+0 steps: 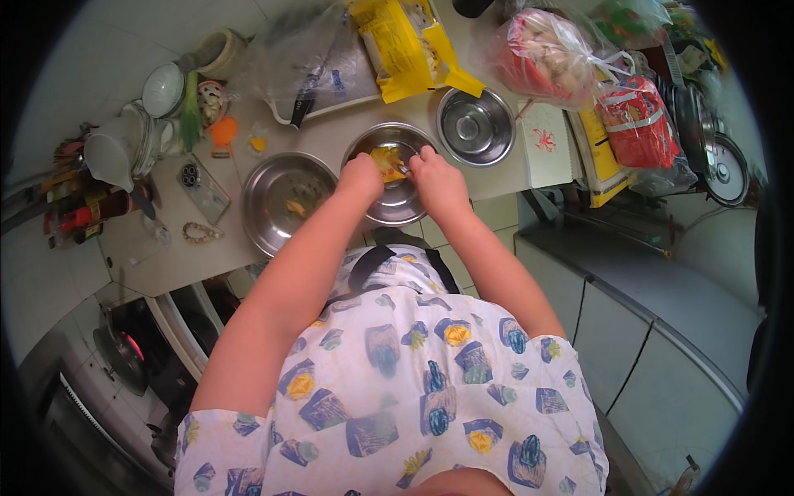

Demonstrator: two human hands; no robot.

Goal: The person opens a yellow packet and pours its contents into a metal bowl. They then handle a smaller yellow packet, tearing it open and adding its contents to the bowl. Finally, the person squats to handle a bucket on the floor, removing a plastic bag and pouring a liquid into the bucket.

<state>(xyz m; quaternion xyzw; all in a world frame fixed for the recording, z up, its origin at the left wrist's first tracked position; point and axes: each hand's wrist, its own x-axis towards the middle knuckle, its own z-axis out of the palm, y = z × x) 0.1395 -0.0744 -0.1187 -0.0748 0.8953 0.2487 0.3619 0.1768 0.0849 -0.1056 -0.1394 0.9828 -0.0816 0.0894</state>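
Over the middle stainless steel bowl (397,214), my two hands are close together. My left hand (361,178) grips the left side of a small yellow packet (388,162) with reddish marks. My right hand (439,181) has its fingers closed around a small shiny metal piece (403,168), which meets the packet's right edge; what tool it is, I cannot tell. To the left stands a wider stainless steel bowl (260,204), wet inside, with an orange-yellow scrap (296,208) in it. A smaller steel bowl (476,127) is at the back right.
Behind the bowls lies a white tray (347,102) bearing a black-handled knife (303,102) and an opened yellow bag (397,49). A phone (203,189), a bead bracelet (201,232) and an orange peeler (224,133) lie left. Bagged eggs (549,56) and a notebook (546,149) sit right.
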